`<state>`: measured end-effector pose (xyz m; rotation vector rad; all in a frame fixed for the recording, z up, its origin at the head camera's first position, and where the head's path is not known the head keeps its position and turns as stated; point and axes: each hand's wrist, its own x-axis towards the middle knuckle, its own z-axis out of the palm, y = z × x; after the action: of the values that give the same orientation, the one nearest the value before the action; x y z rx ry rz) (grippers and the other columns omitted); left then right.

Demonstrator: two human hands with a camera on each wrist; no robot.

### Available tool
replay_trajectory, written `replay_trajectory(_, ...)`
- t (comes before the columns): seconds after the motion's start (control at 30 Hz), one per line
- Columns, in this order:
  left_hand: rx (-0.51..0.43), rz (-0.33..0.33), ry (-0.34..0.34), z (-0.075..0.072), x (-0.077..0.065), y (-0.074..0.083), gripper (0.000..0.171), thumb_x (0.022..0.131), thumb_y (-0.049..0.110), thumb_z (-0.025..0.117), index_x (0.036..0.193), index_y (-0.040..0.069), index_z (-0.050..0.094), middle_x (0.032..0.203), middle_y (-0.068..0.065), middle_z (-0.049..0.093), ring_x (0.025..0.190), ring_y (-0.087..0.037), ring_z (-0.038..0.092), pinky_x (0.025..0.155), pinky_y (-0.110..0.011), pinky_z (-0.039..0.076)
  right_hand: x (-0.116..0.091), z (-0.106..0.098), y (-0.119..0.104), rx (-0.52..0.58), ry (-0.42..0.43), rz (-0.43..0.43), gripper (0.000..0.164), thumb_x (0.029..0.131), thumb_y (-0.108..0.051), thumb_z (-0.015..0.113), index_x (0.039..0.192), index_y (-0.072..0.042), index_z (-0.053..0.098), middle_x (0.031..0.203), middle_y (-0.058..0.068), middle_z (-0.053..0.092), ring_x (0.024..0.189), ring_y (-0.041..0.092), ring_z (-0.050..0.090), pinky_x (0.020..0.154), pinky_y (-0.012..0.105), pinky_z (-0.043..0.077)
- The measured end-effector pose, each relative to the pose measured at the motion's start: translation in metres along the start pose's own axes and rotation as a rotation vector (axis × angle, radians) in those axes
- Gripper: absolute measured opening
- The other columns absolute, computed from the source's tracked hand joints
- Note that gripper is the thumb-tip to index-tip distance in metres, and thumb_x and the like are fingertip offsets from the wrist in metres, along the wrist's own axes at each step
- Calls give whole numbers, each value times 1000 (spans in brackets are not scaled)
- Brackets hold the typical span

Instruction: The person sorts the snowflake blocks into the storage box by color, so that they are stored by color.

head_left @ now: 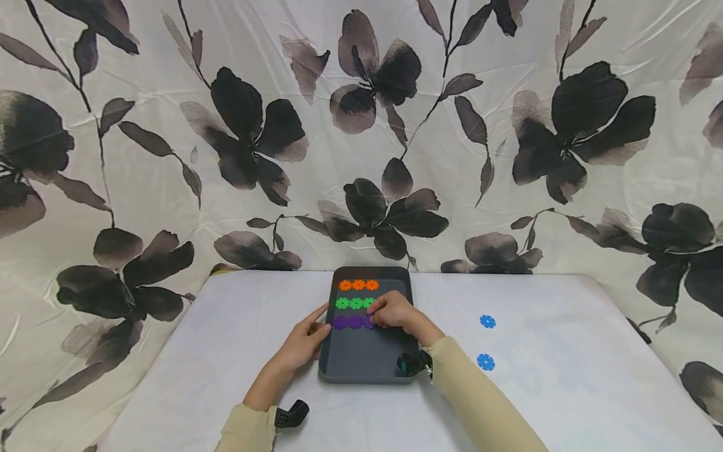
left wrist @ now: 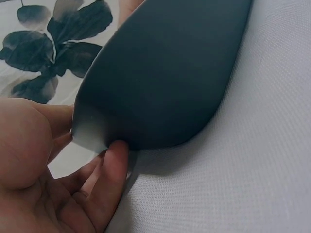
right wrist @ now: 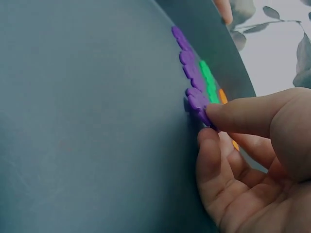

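Note:
A dark grey tray (head_left: 369, 367) holds rows of flower-shaped discs: orange discs (head_left: 358, 285) at the far end, green discs (head_left: 355, 303) below them, and purple discs (head_left: 354, 322) nearest me. With thumb and fingers, my right hand (head_left: 395, 312) pinches the rightmost purple disc (right wrist: 197, 100), which lies in line with the other two. Its fingers partly cover that disc and the right end of the green row. At the tray's left side, my left hand (head_left: 302, 344) grips the wall, thumb at the rim and fingers (left wrist: 114, 167) against the outside.
Two blue flower-shaped discs (head_left: 487, 321) lie apart on the white table (head_left: 536, 402), right of the tray. A floral cloth (head_left: 480, 176) hangs behind the table's far edge. Black wrist devices (head_left: 292, 414) sit at both sleeves.

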<state>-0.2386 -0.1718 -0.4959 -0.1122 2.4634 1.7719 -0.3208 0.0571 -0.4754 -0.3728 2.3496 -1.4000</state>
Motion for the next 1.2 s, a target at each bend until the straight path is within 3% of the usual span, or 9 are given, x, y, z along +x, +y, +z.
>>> replay_trajectory(0.33, 23, -1, 7, 1, 0, -2, 53, 100, 20, 56, 150, 22, 40, 104, -10, 54, 89, -22, 49, 66, -34, 45, -2, 3, 2, -38, 25, -26, 16, 83, 1, 71, 98, 0, 75, 74, 6, 65, 62, 15, 58, 58, 30, 51)
replay_trajectory(0.7, 6, 11, 6, -1, 0, -3, 53, 100, 17, 56, 150, 22, 40, 104, -11, 55, 84, -22, 50, 59, -32, 46, -2, 5, 2, -48, 38, -45, 15, 83, -1, 72, 97, 0, 74, 79, 5, 65, 64, 16, 60, 59, 30, 52)
replay_trajectory(1.2, 4, -14, 9, 1, 1, -1, 53, 100, 19, 56, 150, 24, 40, 106, -11, 53, 89, -23, 50, 61, -32, 47, -1, 6, 3, -62, 62, -32, 12, 83, -2, 72, 95, -2, 75, 80, 4, 65, 63, 15, 60, 58, 30, 52)
